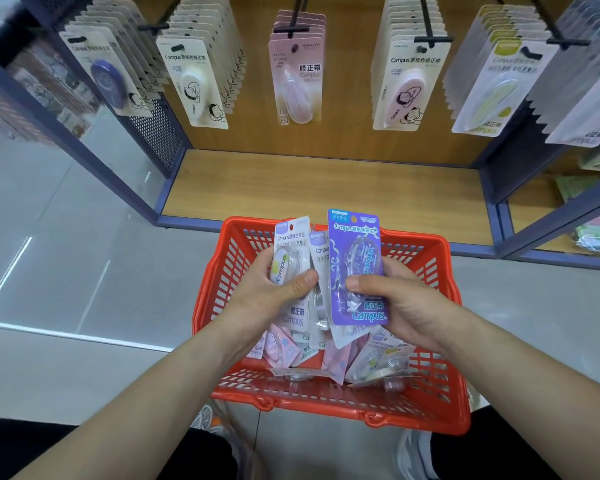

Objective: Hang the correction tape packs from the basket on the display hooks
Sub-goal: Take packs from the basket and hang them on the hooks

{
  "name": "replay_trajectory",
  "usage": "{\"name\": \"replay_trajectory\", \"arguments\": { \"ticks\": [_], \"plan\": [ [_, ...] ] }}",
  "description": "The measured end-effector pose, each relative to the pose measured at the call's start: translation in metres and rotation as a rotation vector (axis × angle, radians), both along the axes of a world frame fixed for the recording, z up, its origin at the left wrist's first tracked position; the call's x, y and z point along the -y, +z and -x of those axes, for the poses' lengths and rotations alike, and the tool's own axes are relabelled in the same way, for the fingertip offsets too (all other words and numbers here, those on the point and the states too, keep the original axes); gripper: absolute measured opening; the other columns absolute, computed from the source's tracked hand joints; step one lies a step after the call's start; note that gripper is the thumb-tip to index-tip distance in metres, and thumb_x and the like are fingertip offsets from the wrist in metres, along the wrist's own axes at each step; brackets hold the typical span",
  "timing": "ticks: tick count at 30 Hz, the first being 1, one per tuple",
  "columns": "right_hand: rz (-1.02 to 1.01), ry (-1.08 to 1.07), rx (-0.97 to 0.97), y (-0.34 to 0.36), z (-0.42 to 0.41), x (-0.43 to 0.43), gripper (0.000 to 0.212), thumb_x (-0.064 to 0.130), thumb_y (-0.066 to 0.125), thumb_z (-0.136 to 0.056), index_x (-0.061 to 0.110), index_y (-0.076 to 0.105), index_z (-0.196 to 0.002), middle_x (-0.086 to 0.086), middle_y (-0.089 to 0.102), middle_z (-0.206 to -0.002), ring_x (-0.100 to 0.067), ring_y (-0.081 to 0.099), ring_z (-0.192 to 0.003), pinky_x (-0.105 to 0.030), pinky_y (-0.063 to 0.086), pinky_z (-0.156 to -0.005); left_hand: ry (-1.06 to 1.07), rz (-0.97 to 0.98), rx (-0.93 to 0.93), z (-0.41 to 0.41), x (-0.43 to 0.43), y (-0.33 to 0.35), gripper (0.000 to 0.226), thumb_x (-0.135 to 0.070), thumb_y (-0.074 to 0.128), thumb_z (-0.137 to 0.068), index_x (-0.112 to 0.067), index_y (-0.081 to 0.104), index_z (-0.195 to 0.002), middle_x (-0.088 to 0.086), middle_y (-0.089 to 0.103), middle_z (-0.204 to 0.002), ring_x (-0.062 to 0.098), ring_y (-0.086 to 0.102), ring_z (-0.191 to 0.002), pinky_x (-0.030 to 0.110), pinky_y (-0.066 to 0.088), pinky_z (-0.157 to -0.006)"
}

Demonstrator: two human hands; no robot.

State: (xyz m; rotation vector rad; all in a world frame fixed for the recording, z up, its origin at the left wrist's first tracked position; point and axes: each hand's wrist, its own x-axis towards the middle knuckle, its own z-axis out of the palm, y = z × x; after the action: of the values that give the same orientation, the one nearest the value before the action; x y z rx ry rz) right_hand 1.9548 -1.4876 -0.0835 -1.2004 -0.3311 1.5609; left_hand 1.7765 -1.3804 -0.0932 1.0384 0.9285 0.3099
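A red plastic basket (430, 407) stands on the floor in front of me, holding several loose correction tape packs (340, 358). Above it my left hand (271, 292) grips a small stack of white packs (291, 247), thumb across the front. My right hand (402, 303) holds a purple pack (355, 244) upright, thumb pressed on its blister. Black display hooks (293, 27) stick out of the wooden back panel above, each carrying a row of hung packs.
A wooden shelf base (326, 188) lies behind the basket, framed by dark blue metal posts (94, 143). Perforated side panel at left. More goods sit on a lower shelf at right (596, 233). Grey tiled floor spreads to the left. My shoes show below the basket.
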Motion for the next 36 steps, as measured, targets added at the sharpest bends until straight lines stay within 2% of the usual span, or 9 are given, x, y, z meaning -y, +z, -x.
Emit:
{"name": "replay_trajectory", "arguments": {
  "ticks": [8,12,17,20,23,25,28,32,36],
  "plan": [
    [0.01,-0.02,-0.016,-0.002,0.0,0.001,0.053,0.006,0.075,-0.075,0.004,0.064,-0.127,-0.019,0.072,-0.122,-0.033,0.072,-0.109,-0.044,0.061,-0.09,0.001,-0.067,-0.038,0.001,-0.001,-0.004,0.067,-0.027,0.084,-0.072,-0.025,0.053,-0.131,0.004,0.074,-0.121,0.026,0.074,-0.107,0.051,0.06,-0.092],
    [0.007,-0.064,-0.021,-0.001,0.001,0.0,0.041,0.002,0.076,-0.077,0.005,0.068,-0.117,-0.019,0.074,-0.117,-0.029,0.075,-0.096,-0.041,0.063,-0.084,0.011,-0.047,-0.057,0.001,-0.002,-0.005,0.055,-0.028,0.083,-0.083,-0.022,0.056,-0.131,0.005,0.076,-0.117,0.028,0.074,-0.105,0.056,0.057,-0.095],
    [0.002,-0.107,-0.016,-0.004,-0.001,-0.001,0.039,0.004,0.072,-0.072,0.007,0.07,-0.11,-0.017,0.076,-0.11,-0.027,0.076,-0.09,-0.043,0.062,-0.086,0.038,-0.073,-0.054,0.0,-0.008,-0.002,0.033,-0.021,0.061,-0.102,-0.025,0.058,-0.134,0.003,0.075,-0.118,0.026,0.074,-0.107,0.052,0.057,-0.096],
    [0.011,-0.111,0.031,-0.007,-0.004,-0.001,0.045,0.009,0.074,-0.071,0.009,0.069,-0.115,-0.016,0.076,-0.114,-0.028,0.075,-0.095,-0.047,0.06,-0.091,0.066,-0.149,-0.076,0.002,-0.012,-0.003,0.051,-0.015,0.07,-0.096,-0.031,0.052,-0.141,-0.003,0.076,-0.117,0.02,0.075,-0.102,0.042,0.063,-0.085],
    [-0.008,-0.146,0.106,-0.012,-0.009,-0.002,0.064,0.009,0.085,-0.064,0.007,0.063,-0.124,-0.017,0.074,-0.117,-0.03,0.074,-0.099,-0.046,0.061,-0.089,0.124,-0.142,-0.081,0.003,-0.017,-0.004,0.065,-0.012,0.078,-0.089,-0.033,0.05,-0.143,0.001,0.076,-0.116,0.026,0.076,-0.099,0.048,0.063,-0.08],
    [-0.006,-0.2,0.148,-0.013,-0.013,-0.003,0.073,0.003,0.089,-0.062,0.007,0.058,-0.128,-0.017,0.074,-0.117,-0.03,0.074,-0.098,-0.044,0.062,-0.085,0.153,-0.111,-0.091,0.002,-0.018,-0.002,0.061,-0.014,0.08,-0.087,-0.026,0.053,-0.141,0.001,0.078,-0.111,0.027,0.078,-0.094,0.047,0.063,-0.077],
    [0.006,-0.267,0.174,-0.012,-0.015,-0.004,0.061,0.008,0.079,-0.068,0.007,0.059,-0.125,-0.017,0.075,-0.115,-0.03,0.074,-0.096,-0.046,0.062,-0.086,0.167,-0.113,-0.076,-0.002,-0.018,0.006,0.041,-0.015,0.077,-0.089,-0.017,0.063,-0.128,0.003,0.08,-0.102,0.026,0.078,-0.089,0.038,0.062,-0.066],
    [0.04,-0.273,0.269,-0.01,-0.018,-0.002,0.042,0.005,0.075,-0.086,0.015,0.061,-0.125,-0.01,0.076,-0.115,-0.036,0.071,-0.11,-0.058,0.051,-0.103,0.158,-0.028,0.034,-0.009,-0.015,0.02,0.039,-0.015,0.074,-0.089,-0.013,0.064,-0.127,0.011,0.077,-0.111,0.032,0.076,-0.099,0.045,0.063,-0.076],
    [0.016,-0.264,0.325,-0.002,-0.016,-0.001,0.047,-0.001,0.071,-0.089,0.023,0.057,-0.127,-0.004,0.077,-0.111,-0.028,0.073,-0.106,-0.052,0.054,-0.102,0.078,0.009,0.128,-0.019,-0.005,0.028,0.045,-0.021,0.071,-0.082,-0.01,0.066,-0.125,0.016,0.076,-0.115,0.033,0.074,-0.099,0.045,0.062,-0.084]
  ]
}}
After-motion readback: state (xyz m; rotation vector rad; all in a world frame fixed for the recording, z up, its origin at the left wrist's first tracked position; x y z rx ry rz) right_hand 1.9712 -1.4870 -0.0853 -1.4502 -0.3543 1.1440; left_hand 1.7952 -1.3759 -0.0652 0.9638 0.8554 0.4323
